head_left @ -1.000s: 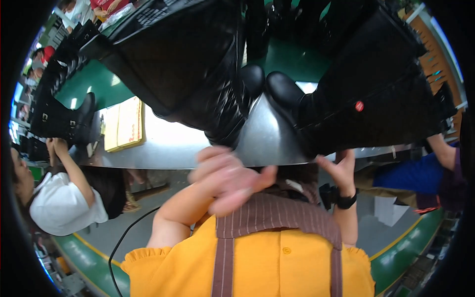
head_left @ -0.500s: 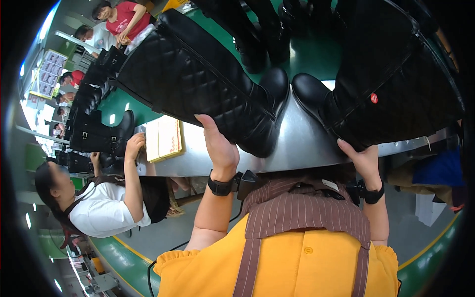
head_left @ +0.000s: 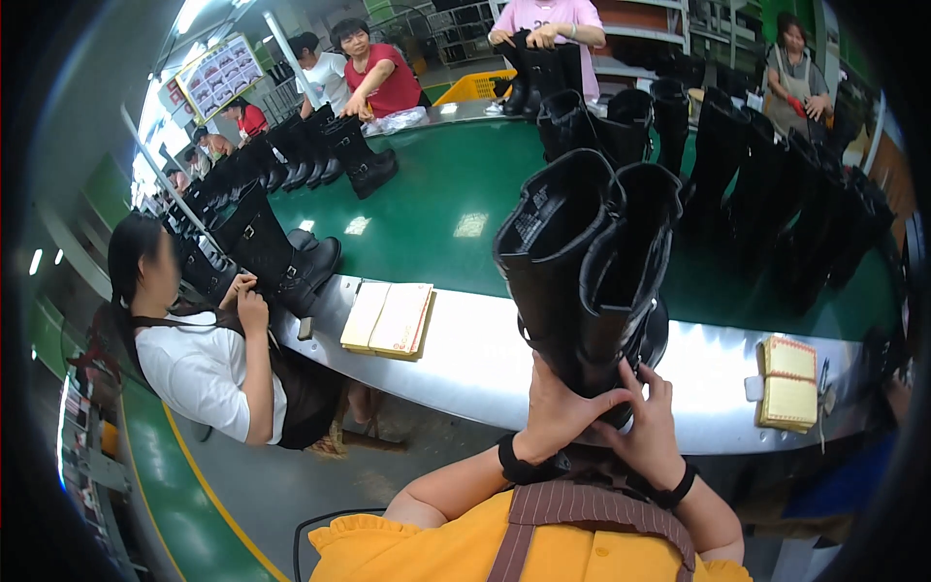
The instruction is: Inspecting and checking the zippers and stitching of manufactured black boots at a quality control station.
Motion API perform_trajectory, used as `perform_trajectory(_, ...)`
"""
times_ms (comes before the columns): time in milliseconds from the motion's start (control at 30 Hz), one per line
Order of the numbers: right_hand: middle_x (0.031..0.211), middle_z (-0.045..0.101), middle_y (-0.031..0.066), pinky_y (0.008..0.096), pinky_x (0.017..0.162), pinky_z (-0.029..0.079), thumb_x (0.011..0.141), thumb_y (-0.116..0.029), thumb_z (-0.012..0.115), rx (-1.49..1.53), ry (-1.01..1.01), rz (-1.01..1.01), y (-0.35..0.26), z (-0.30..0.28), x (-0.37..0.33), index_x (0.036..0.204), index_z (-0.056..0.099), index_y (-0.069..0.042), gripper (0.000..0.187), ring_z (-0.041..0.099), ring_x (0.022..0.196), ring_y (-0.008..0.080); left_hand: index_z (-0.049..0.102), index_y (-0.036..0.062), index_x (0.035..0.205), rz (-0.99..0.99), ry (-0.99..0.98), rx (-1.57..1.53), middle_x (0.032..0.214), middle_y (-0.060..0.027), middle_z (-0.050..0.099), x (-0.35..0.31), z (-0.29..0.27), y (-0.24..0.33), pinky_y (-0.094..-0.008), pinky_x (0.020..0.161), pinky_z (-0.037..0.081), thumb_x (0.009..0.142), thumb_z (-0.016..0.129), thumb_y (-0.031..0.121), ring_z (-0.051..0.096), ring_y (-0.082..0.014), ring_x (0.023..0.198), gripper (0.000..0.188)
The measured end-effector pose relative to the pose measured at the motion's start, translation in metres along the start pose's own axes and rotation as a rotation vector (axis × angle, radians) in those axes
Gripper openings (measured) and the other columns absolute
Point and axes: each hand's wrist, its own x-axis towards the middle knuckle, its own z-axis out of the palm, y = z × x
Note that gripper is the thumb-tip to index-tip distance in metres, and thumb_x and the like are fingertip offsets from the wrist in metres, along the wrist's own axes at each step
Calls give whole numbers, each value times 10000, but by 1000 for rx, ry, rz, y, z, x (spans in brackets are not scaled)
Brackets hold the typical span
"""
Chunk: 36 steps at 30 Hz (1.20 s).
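Two tall black boots stand upright, pressed side by side, on the metal table edge (head_left: 465,378) in front of me. Their shafts gape toward me, so the dark linings show. My left hand (head_left: 562,412) is closed around the low part of the left boot (head_left: 545,301), near the heel. Around the low part of the right boot (head_left: 611,335), my right hand (head_left: 652,427) is curled, with its thumb meeting my left thumb. The boots' feet are mostly hidden behind the shafts and my hands.
A stack of yellow printed papers (head_left: 388,318) lies on the left, another paper stack (head_left: 787,383) on the right. Behind is a green work surface (head_left: 436,209) with many black boots (head_left: 722,160). A co-worker in white (head_left: 208,373) sits at left beside buckled boots (head_left: 257,233); others stand across.
The boots, tilted apart with toes together before, now stand upright side by side. My hands have come together at their lower parts. The view has lifted, showing more of the green surface.
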Motion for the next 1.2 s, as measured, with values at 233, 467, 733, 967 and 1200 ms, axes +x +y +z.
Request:
perform_trajectory(233,1341,430,173,398,935,479,720,-108,821,334,-28,-22,16,7,-7,1478,345,-94,895,491,1187,310,608,-39,1130,13,255,-63,927,-160,701,23,-4,-30,-342,751,534,748,744,11,701,-254,852,408)
perform_trajectory(467,1016,641,96,286,749,520,785,-73,756,393,120,262,96,-1,-21,1328,519,-38,593,629,865,176,671,-36,1006,128,654,250,877,-121,731,63,-139,-1,-294,735,517,787,813,101,686,-161,782,295)
perform_trajectory(733,742,639,4,224,565,422,754,-41,741,364,182,466,104,25,-41,1053,673,-56,307,524,591,78,666,-11,1008,299,850,256,888,-180,719,282,-150,-79,-323,710,524,820,790,241,715,-293,812,338)
perform_trajectory(967,824,652,63,243,545,479,781,-66,753,210,179,336,75,17,-24,1002,721,-68,223,577,597,128,655,85,1075,177,822,395,904,-195,703,486,-82,-206,-445,751,532,791,774,291,672,-395,873,371)
perform_trajectory(1200,896,706,75,247,563,479,718,-43,803,197,138,296,98,20,-16,920,723,-77,220,592,633,133,683,94,1079,-288,608,662,993,-171,709,543,-37,-320,-464,833,541,757,789,268,675,-367,960,381)
